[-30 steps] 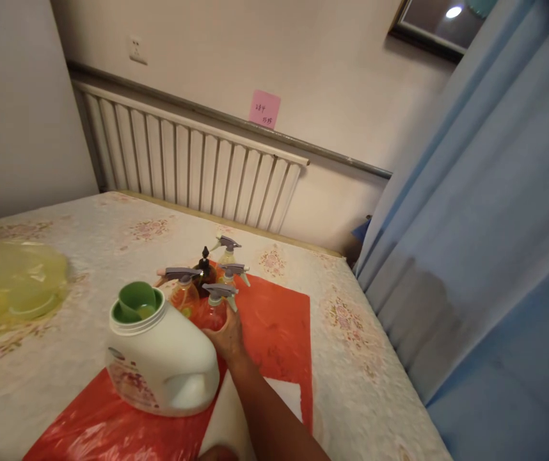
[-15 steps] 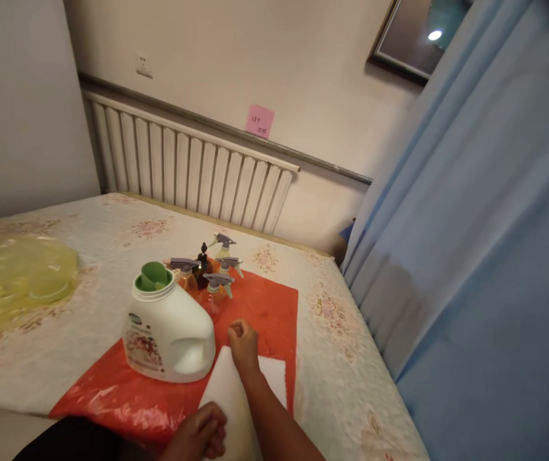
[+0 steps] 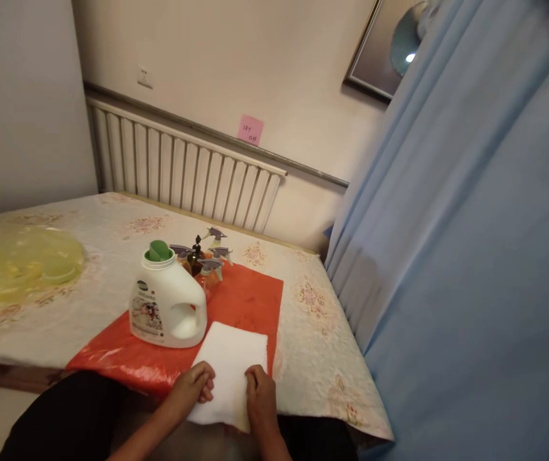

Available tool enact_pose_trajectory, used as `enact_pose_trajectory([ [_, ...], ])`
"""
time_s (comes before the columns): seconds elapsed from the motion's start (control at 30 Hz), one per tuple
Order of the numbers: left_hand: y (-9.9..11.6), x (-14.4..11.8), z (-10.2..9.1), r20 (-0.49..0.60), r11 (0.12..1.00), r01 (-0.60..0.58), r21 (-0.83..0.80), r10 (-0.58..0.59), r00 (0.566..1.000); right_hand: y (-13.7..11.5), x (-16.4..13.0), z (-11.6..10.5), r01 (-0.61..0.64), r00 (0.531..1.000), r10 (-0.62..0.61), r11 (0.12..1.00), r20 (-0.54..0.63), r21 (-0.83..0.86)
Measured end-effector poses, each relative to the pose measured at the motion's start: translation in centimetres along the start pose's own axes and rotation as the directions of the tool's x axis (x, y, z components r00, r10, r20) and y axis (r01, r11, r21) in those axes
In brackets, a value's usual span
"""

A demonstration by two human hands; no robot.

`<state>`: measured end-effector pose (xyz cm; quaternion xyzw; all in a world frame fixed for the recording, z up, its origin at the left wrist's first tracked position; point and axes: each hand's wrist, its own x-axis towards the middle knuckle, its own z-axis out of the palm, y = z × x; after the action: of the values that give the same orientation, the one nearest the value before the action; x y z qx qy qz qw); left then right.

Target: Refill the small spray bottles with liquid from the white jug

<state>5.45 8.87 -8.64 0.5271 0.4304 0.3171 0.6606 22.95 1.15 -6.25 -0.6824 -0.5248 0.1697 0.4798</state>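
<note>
A white cloth [image 3: 231, 358], perhaps a small towel, lies partly on the red plastic sheet, its front end reaching past the bed's edge. My left hand [image 3: 196, 386] is closed at its left side, fingers curled over the edge. On the opposite side my right hand [image 3: 261, 396] pinches the right edge between thumb and fingers. Just beyond my left hand stands a white handled jug [image 3: 162, 314], upright, with a green cup-like cap [image 3: 159, 251] sitting in its mouth. Behind the jug are several spray bottles [image 3: 211, 266] with grey trigger heads, partly hidden by it.
The red plastic sheet [image 3: 255, 298] covers part of a flowered bedspread [image 3: 303, 358]. At the left lies a yellow see-through plastic bag [image 3: 25, 262] with something round inside. A blue curtain [image 3: 428, 269] hangs along the right; a white radiator [image 3: 183, 166] lines the back wall.
My right hand has come back from over the sheet to the cloth's right edge and taken hold there. My left hand has moved up along the left edge. The camera view has shifted.
</note>
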Motion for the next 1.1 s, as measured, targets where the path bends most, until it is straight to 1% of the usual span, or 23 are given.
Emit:
enact_pose_trajectory([
  [0.1, 0.1, -0.1, 0.1, -0.045, 0.998, -0.051, 0.036, 0.052, 0.998, 0.8, -1.0, -0.1, 0.043, 0.999, -0.042, 0.994, 0.005, -0.097],
  [0.23, 0.0, -0.2, 0.3, -0.074, 0.995, -0.077, 0.063, 0.082, 0.994, 1.5, -1.7, 0.3, 0.111, 0.994, -0.107, 0.973, 0.028, -0.2],
  [0.33, -0.1, -0.3, 0.4, -0.087, 0.993, -0.092, 0.069, 0.098, 0.991, 1.9, -1.8, 0.6, 0.151, 0.988, -0.145, 0.956, 0.044, -0.252],
  [0.47, -0.5, -0.3, 0.3, -0.091, 0.99, -0.115, 0.076, 0.122, 0.988, 2.4, -1.8, 0.7, 0.176, 0.984, -0.167, 0.937, 0.057, -0.303],
  [0.8, -2.2, 0.1, 0.0, -0.094, 0.982, -0.163, 0.093, 0.172, 0.981, 2.7, -2.2, 0.9, 0.193, 0.981, -0.184, 0.919, 0.059, -0.343],
  [0.97, -2.0, -0.1, 0.2, -0.107, 0.98, -0.167, 0.106, 0.178, 0.978, 2.7, -2.2, 0.8, 0.2, 0.98, -0.182, 0.917, 0.083, -0.345],
  [1.1, -1.7, -0.2, 0.4, -0.128, 0.982, -0.147, 0.117, 0.161, 0.979, 2.6, -2.1, 0.9, 0.182, 0.983, -0.163, 0.929, 0.084, -0.322],
])
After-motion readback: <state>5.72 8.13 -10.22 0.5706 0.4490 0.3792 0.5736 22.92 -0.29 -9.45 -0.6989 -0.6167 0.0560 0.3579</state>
